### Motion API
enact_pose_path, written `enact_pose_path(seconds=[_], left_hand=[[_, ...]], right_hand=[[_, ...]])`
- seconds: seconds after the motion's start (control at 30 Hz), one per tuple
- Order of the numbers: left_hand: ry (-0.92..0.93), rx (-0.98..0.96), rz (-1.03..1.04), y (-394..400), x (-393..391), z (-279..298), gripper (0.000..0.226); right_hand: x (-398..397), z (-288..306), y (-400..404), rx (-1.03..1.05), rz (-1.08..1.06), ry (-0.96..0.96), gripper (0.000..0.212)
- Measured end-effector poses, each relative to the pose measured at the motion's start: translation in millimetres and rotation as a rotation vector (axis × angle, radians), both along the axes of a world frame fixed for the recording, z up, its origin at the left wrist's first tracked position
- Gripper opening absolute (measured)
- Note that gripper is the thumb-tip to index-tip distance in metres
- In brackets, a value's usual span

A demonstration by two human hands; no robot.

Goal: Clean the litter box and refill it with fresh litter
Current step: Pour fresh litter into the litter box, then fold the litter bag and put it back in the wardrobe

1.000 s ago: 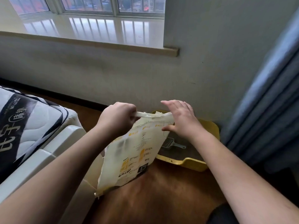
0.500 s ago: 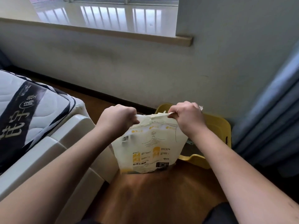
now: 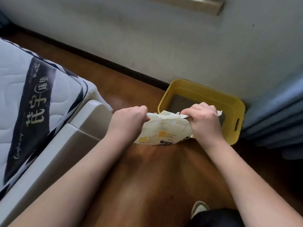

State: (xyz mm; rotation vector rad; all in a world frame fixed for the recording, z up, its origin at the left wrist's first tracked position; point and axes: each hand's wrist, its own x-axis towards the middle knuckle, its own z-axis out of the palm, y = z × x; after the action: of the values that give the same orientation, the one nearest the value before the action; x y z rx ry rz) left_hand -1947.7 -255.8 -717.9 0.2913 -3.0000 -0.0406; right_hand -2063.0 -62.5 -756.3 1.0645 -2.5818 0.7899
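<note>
While the person is standing over the wooden floor (image 3: 147, 177), both hands are gripping the top edge of the litter bag (image 3: 164, 131). The left hand (image 3: 129, 122) is closing its curled fingers on the bag's left corner, and the right hand (image 3: 203, 120) is pinching the right part of the same edge, where a pale strip is sticking out past the knuckles. The bag is hanging or resting upright just in front of the yellow litter box (image 3: 236, 112), overlapping the box's near rim in this view; whether its base is touching the floor cannot be told. The box is sitting on the floor against the wall (image 3: 164, 38), beside a blue curtain (image 3: 278, 120), and a layer of grey litter (image 3: 180, 102) is showing inside it. A mattress (image 3: 32, 95) on a pale bed frame (image 3: 65, 145) is lying to the left, and a slippered foot (image 3: 199, 208) is showing at the bottom.

Judged from this arrangement, the bag is being opened and pouring is not yet beginning. Whether the grey litter is old or already sifted cannot be told, so the cleaning stage is remaining uncertain; the refill appears to be wholly ahead.
</note>
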Motion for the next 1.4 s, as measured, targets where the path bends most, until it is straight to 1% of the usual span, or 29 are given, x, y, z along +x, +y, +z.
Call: enact_pose_path(seconds=[0.1,0.2,0.23,0.3,0.33,0.4,0.5,0.6,0.67,0.73,0.8,0.9,1.0,1.07,1.1,1.2,1.3,1.4], left_hand=[[-0.017,0.039,-0.041,-1.8,18.8,26.6,0.044],[-0.088,0.077,-0.043,-1.8,35.3,55.4,0.043],[-0.125,0.095,-0.031,-0.9,41.5,68.8,0.044],[-0.151,0.117,-0.003,1.7,57.3,95.4,0.049],[-0.171,0.126,-0.005,3.9,66.8,110.0,0.049],[-0.246,0.159,-0.028,15.2,89.4,142.8,0.045],[-0.289,0.172,-0.01,31.7,115.3,197.5,0.047],[-0.256,0.155,0.053,32.0,133.2,252.7,0.051],[-0.247,0.157,0.057,33.5,148.7,289.4,0.042],[-0.225,0.183,0.017,37.5,169.2,323.7,0.032],[-0.178,0.214,-0.029,40.6,194.7,354.9,0.028],[-0.077,0.206,-0.059,46.4,237.3,392.4,0.021],[0.05,0.245,0.013,48.2,262.8,429.1,0.021],[0.147,0.242,0.035,41.6,274.3,454.2,0.01],[0.175,0.253,0.044,37.3,280.0,465.9,0.009],[0.197,0.25,0.024,26.9,295.3,503.0,0.023],[0.244,0.152,-0.049,19.0,304.2,537.2,0.027],[0.318,0.075,-0.05,5.7,317.0,563.1,0.028]], right_hand=[[16.3,20.3,3.9,0.032,-0.007,0.005,0.023],[30.1,55.3,4.5,0.073,-0.043,-0.033,0.026],[33.4,69.3,4.6,0.088,-0.036,-0.05,0.023],[42.2,99.1,5.9,0.146,0.002,-0.069,0.005],[49.1,116.5,7.0,0.186,0.02,-0.099,0.006],[65.1,152.2,16.2,0.286,0.067,-0.188,0.019],[82.1,211.3,29.1,0.365,0.122,-0.201,0.028],[98.4,279.0,28.7,0.379,0.195,-0.21,0.027],[113.9,319.3,31.8,0.374,0.231,-0.18,0.025],[131.4,355.7,38.4,0.347,0.256,-0.149,0.02],[154.4,387.7,43.6,0.359,0.279,-0.129,0.016],[192.5,427.3,49.9,0.375,0.31,-0.104,0.016],[207.8,468.5,48.6,0.361,0.33,-0.028,0.021],[218.3,497.5,42.0,0.366,0.308,0.018,0.021],[227.2,511.4,38.3,0.366,0.293,0.03,0.02],[244.4,548.1,25.2,0.303,0.253,0.089,0.015],[252.8,578.1,15.8,0.241,0.187,0.125,0.015],[266.7,602.1,5.4,0.191,0.203,0.146,0.011]])
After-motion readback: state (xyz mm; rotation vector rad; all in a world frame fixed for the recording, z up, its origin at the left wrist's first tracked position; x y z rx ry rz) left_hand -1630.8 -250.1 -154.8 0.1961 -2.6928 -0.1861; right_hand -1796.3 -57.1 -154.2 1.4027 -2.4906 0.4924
